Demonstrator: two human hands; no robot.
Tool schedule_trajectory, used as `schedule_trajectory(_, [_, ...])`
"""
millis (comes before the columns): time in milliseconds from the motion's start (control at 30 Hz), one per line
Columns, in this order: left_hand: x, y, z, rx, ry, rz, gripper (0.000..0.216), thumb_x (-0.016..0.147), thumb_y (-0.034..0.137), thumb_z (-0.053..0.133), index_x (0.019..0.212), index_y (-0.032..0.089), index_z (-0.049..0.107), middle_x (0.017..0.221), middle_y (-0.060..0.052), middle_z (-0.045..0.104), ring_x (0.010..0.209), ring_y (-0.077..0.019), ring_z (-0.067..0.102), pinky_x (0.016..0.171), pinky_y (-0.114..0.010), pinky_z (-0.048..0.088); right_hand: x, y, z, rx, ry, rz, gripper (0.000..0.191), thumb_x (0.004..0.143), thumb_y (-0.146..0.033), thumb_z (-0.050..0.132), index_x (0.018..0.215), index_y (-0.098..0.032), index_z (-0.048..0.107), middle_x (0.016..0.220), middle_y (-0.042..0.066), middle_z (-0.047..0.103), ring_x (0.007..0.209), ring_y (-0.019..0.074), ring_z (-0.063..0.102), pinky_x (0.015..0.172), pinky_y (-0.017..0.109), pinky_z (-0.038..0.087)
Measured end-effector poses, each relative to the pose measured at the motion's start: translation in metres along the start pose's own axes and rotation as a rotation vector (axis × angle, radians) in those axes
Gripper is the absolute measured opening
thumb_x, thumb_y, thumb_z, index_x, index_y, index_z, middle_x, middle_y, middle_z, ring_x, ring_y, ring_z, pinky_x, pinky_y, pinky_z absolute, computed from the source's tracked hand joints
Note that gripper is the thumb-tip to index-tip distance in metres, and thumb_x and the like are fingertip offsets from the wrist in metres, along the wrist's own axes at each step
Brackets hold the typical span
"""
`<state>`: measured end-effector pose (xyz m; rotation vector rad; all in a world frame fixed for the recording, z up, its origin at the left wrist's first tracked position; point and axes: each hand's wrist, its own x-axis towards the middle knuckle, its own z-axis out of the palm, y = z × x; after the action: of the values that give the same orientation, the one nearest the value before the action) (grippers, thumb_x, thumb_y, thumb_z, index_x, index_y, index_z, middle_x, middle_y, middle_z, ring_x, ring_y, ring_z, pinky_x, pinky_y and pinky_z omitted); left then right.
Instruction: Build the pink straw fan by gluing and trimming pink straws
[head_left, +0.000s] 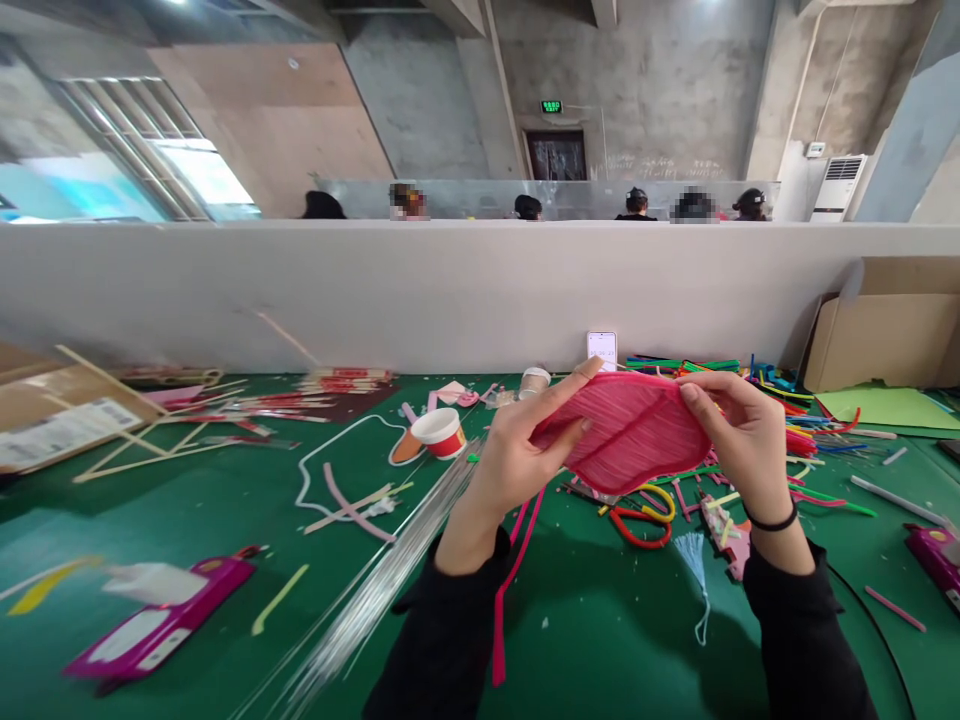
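Note:
In front of me, over the table, both hands hold up a pinkish-red petal-shaped piece (637,435) of thin streaky material with a darker rim and a crease line across it. My left hand (529,450) pinches its left side, thumb on the near face. The fingers of my right hand (739,430) grip its upper right edge. Red strips (514,590) hang down beside my left wrist. Below the piece lie scissors (645,520) with red and yellow handles. A light blue tassel (694,570) lies near my right wrist.
A bundle of thin metal wires (382,570) runs along the green table (585,640). A paper cup (440,433), a purple tool (165,620) at left, a phone (602,348) and colourful pipe cleaners (817,440) surround the hands. A white partition (420,290) stands behind; people's heads show beyond.

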<state>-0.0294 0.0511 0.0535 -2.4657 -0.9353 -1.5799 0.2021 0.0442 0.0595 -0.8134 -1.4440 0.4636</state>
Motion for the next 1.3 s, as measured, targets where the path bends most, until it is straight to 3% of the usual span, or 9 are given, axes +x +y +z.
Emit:
schedule_trajectory(333, [0.002, 0.005, 0.004, -0.026, 0.053, 0.191, 0.077, 0.084, -0.003, 0.058, 0.148, 0.037, 0.04, 0.119, -0.003, 0.073, 0.086, -0.0157, 0.072, 0.075, -0.029, 0.062, -0.001, -0.003, -0.004, 0.373, -0.102, 0.264, 0.015, 0.078, -0.037, 0.077, 0.084, -0.025, 0.071, 0.086, 0.0, 0.073, 0.08, 0.0145, 0.065, 0.067, 0.027, 0.05])
schedule_trajectory(567, [0.005, 0.007, 0.008, -0.048, 0.018, 0.226, 0.076, 0.085, -0.003, 0.057, 0.148, 0.035, 0.04, 0.114, -0.003, 0.075, 0.088, -0.0154, 0.072, 0.075, -0.027, 0.061, 0.0, -0.001, -0.011, 0.43, -0.225, 0.308, 0.009, 0.076, -0.031, 0.076, 0.079, -0.024, 0.072, 0.084, -0.001, 0.068, 0.077, 0.0117, 0.06, 0.065, 0.023, 0.045])
schedule_trajectory(700, [0.004, 0.005, 0.011, -0.043, -0.023, 0.163, 0.07, 0.087, 0.0, 0.056, 0.147, 0.033, 0.043, 0.125, -0.005, 0.071, 0.097, -0.0168, 0.072, 0.082, -0.029, 0.061, 0.001, 0.0, -0.01, 0.414, -0.191, 0.387, 0.013, 0.073, -0.033, 0.077, 0.077, -0.022, 0.072, 0.076, -0.002, 0.066, 0.066, 0.0097, 0.054, 0.056, 0.021, 0.038])
schedule_trajectory(900, [0.002, 0.007, 0.014, -0.078, -0.05, -0.059, 0.056, 0.091, 0.012, 0.059, 0.144, 0.028, 0.049, 0.138, -0.006, 0.061, 0.118, -0.0225, 0.065, 0.101, -0.038, 0.056, 0.001, 0.005, 0.001, 0.363, -0.179, 0.388, 0.026, 0.077, -0.047, 0.076, 0.089, -0.024, 0.074, 0.091, 0.002, 0.074, 0.081, 0.0162, 0.064, 0.067, 0.026, 0.047])
schedule_trajectory(1033, [0.004, 0.009, 0.014, -0.081, -0.1, -0.213, 0.058, 0.09, 0.022, 0.064, 0.145, 0.028, 0.046, 0.139, -0.008, 0.061, 0.117, -0.0233, 0.066, 0.098, -0.04, 0.056, 0.004, 0.017, 0.008, 0.28, -0.066, 0.332, 0.029, 0.075, -0.051, 0.076, 0.083, -0.023, 0.074, 0.08, 0.001, 0.072, 0.074, 0.0155, 0.062, 0.065, 0.027, 0.045])
schedule_trajectory(1100, [0.005, 0.009, 0.012, -0.024, -0.061, -0.246, 0.06, 0.089, 0.027, 0.066, 0.145, 0.028, 0.045, 0.134, -0.007, 0.065, 0.111, -0.0227, 0.068, 0.095, -0.041, 0.057, 0.006, 0.026, 0.007, 0.243, 0.021, 0.317, 0.032, 0.073, -0.052, 0.076, 0.081, -0.021, 0.073, 0.077, 0.001, 0.071, 0.072, 0.0153, 0.06, 0.066, 0.027, 0.044])
schedule_trajectory(1200, [0.005, 0.01, 0.007, 0.119, 0.154, -0.217, 0.048, 0.089, 0.032, 0.066, 0.135, 0.025, 0.054, 0.125, -0.007, 0.07, 0.107, -0.0221, 0.068, 0.094, -0.042, 0.056, 0.01, 0.039, 0.002, 0.237, 0.197, 0.307, 0.037, 0.072, -0.055, 0.076, 0.082, -0.019, 0.072, 0.078, 0.001, 0.069, 0.071, 0.0148, 0.058, 0.066, 0.028, 0.044])
schedule_trajectory(1300, [0.002, 0.016, 0.004, 0.078, 0.352, -0.269, 0.028, 0.094, 0.033, 0.058, 0.117, 0.021, 0.064, 0.098, -0.005, 0.076, 0.086, -0.0177, 0.071, 0.075, -0.031, 0.057, 0.014, 0.048, -0.001, 0.26, 0.38, 0.279, 0.039, 0.071, -0.055, 0.076, 0.082, -0.018, 0.071, 0.077, 0.001, 0.067, 0.07, 0.0134, 0.055, 0.065, 0.027, 0.042])
